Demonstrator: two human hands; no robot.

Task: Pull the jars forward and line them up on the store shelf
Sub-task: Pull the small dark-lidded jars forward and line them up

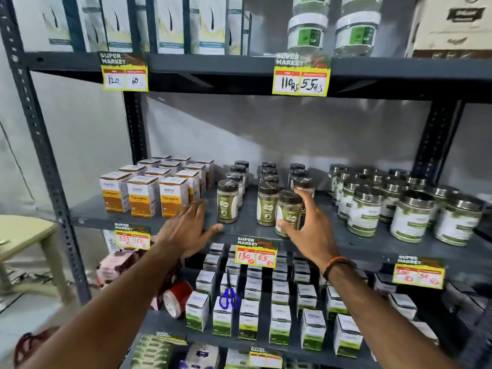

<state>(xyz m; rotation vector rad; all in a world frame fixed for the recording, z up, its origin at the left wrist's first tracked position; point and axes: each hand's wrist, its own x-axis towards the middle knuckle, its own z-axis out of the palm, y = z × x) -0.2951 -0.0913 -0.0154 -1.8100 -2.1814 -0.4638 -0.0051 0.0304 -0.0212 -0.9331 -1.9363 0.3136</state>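
Small dark-lidded jars of green powder stand in three rows on the grey middle shelf [253, 230]. The front jar of the left row [227, 202] stands alone near the edge. The front jar of the middle row [267, 205] stands beside it. My right hand [308, 227] is wrapped around a jar [288, 213] at the front of the right row, close to the shelf edge. My left hand [186, 227] hovers open, fingers spread, just left of the left row and in front of the turmeric boxes.
Orange turmeric boxes [143, 195] fill the shelf's left part. Larger steel-lidded jars [410, 215] crowd the right. Price tags [255, 253] hang from the shelf edge. White boxes and blue scissors [229, 296] lie on the shelf below. A stool [26, 241] stands at left.
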